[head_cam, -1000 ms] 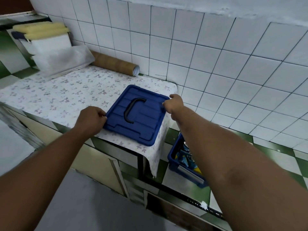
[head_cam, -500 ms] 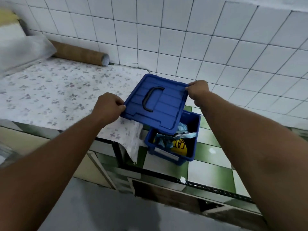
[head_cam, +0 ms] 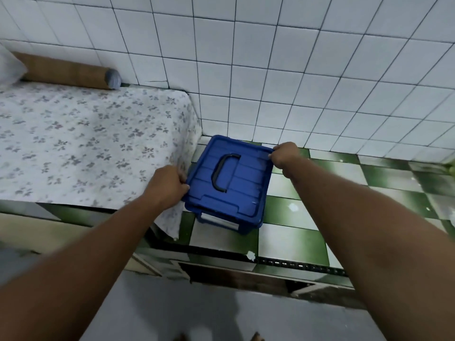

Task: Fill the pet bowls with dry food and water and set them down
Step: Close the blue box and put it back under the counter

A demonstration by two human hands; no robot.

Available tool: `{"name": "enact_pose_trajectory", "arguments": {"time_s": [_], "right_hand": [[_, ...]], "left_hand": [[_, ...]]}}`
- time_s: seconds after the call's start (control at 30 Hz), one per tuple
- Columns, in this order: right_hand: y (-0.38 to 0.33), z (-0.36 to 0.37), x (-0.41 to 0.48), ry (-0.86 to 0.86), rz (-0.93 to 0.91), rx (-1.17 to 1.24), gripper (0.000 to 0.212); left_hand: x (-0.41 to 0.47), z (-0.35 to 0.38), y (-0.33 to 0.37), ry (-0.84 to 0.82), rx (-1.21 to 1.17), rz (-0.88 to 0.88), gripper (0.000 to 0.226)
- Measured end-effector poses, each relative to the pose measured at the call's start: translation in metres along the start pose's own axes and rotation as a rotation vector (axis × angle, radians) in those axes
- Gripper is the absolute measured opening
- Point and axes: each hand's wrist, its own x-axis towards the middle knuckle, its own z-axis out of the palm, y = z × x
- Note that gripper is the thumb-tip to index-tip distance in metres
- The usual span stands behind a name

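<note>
At frame centre, the left hand (head_cam: 167, 185) and right hand (head_cam: 285, 156) are curling round opposite edges of the blue lid (head_cam: 229, 178), which is lying over the blue bin (head_cam: 221, 221) on the floor (head_cam: 295, 239); uneven pressing risks leaving one corner unseated or trapping the hanging tablecloth (head_cam: 86, 143)

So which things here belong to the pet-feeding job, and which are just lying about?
Job: blue lid, gripped by left hand and right hand; blue bin beneath it, likely the food store.
Lying about: cardboard tube, floral cloth.
</note>
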Motion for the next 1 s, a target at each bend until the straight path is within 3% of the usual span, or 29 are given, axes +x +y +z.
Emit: {"name": "enact_pose_trajectory", "arguments": {"time_s": [0.47,0.67,0.8,1.0], "right_hand": [[0.022,0.021,0.013,0.037,-0.053,-0.027,0.014],[0.022,0.020,0.013,0.060,-0.067,-0.034,0.020],[0.020,0.024,0.004,0.099,-0.058,-0.016,0.026],[0.015,0.037,0.010,0.064,-0.039,0.085,0.031]], "left_hand": [[0.001,0.021,-0.005,-0.040,0.011,-0.104,0.024],[-0.002,0.026,-0.006,-0.055,-0.086,-0.142,0.022],[-0.004,0.023,-0.002,-0.191,-0.321,-0.305,0.014],[0.001,0.008,-0.004,-0.327,-0.349,-0.412,0.024]]}}
